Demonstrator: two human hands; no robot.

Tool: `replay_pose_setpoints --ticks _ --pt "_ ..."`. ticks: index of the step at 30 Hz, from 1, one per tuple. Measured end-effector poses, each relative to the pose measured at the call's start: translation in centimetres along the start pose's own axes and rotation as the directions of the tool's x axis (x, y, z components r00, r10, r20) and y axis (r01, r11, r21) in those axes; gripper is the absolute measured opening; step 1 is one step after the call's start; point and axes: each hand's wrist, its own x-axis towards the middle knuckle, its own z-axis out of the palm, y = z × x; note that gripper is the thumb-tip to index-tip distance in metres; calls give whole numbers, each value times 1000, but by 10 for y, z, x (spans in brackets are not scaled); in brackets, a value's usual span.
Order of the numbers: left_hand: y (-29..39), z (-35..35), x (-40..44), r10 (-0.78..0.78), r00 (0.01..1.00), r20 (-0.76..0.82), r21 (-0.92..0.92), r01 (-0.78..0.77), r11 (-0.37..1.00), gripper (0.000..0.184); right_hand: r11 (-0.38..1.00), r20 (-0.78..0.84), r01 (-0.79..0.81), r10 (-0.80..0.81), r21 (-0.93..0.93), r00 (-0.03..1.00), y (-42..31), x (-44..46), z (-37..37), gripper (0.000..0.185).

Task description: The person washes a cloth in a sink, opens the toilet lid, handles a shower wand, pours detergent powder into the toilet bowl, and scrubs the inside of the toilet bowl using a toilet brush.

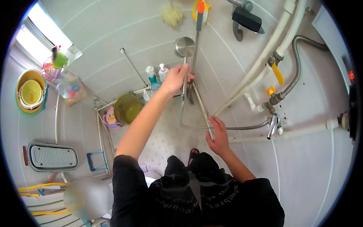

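My left hand (177, 78) is wrapped round the handle of a silver shower head (184, 47), which is held upright with its round head at the top. From the bottom of the handle a metal hose (238, 128) runs down and right to a chrome faucet (273, 125) on the wall. My right hand (218, 137) is beside the hose with its fingers stretched out. Whether it touches the hose is hard to tell. Two pump bottles (154, 80) stand just left of my left hand.
An olive basin (128, 109) and a pink container (111, 118) are by the left corner. White pipes (252, 81) and a yellow valve handle (278, 73) line the right wall. Nested basins (31, 92) and a grey folded tub (53, 156) hang at the left.
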Motion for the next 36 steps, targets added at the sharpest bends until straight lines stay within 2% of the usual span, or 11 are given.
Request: replay_pose_setpoints --ticks 7,11,14,17,20,23,26,29,31,34,36 --pt "50 -17 59 191 980 49 330 -197 923 30 998 -9 52 -51 19 999 -14 93 30 68" --pt "102 -18 84 307 948 79 219 -317 923 30 990 -217 54 -81 -127 973 -8 154 57 70" --pt "144 -16 111 424 903 69 132 -429 893 34 973 -120 -116 142 201 983 16 196 74 67" --pt "189 -20 136 477 873 95 98 -486 869 33 952 -186 -163 215 259 959 27 228 87 60" --pt "236 -23 155 522 844 123 78 -533 843 35 967 -536 -196 80 -163 841 20 261 78 52" --pt "274 -18 180 598 789 140 -39 -599 800 35 923 -610 -176 -77 -343 789 34 294 59 40" --pt "309 -15 204 654 741 155 57 -667 743 34 961 -423 -177 253 213 870 68 312 71 33" --pt "331 -9 222 741 642 195 90 -764 639 34 874 -339 -274 420 402 842 62 320 73 28" --pt "343 -2 220 798 569 197 132 -822 554 34 873 -403 -249 425 420 810 54 325 69 27" --pt "347 11 235 823 526 213 -57 -834 548 34 873 -457 -229 430 431 779 47 328 64 25" --pt "345 13 232 807 557 196 102 -830 548 33 880 -463 -266 440 394 769 53 326 65 25"
